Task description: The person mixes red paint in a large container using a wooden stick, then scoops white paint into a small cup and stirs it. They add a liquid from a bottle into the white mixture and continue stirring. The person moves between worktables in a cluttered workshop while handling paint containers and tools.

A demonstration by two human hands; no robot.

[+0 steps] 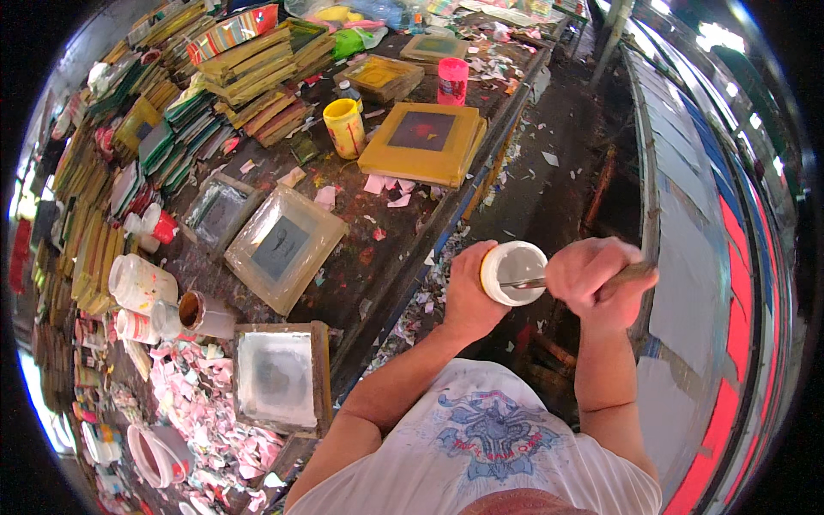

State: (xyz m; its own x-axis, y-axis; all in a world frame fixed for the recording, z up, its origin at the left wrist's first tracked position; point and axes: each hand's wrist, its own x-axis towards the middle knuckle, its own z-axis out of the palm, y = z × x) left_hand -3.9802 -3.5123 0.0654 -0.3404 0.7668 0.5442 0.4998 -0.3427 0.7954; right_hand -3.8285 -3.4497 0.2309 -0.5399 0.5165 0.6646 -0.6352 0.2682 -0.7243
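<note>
In front of my body, my left hand (474,296) wraps round the side of a white plastic tub (515,251) with a yellowish outer edge. Pale, whitish stuff shows inside the tub. My right hand (595,276) is closed in a fist on a wooden-handled tool (633,276). A thin metal shaft or blade (525,283) runs from that fist over the rim and into the tub. The tool's far end is hidden within the tub, so its exact kind does not show.
On the long dark table at left lie printing screens (281,245), a stacked screen frame (425,146), a yellow cup (345,129), a pink tub (451,81) and several paint tubs (144,281). Paper scraps (202,395) litter it. Grey sheets (687,283) line a long bench at right.
</note>
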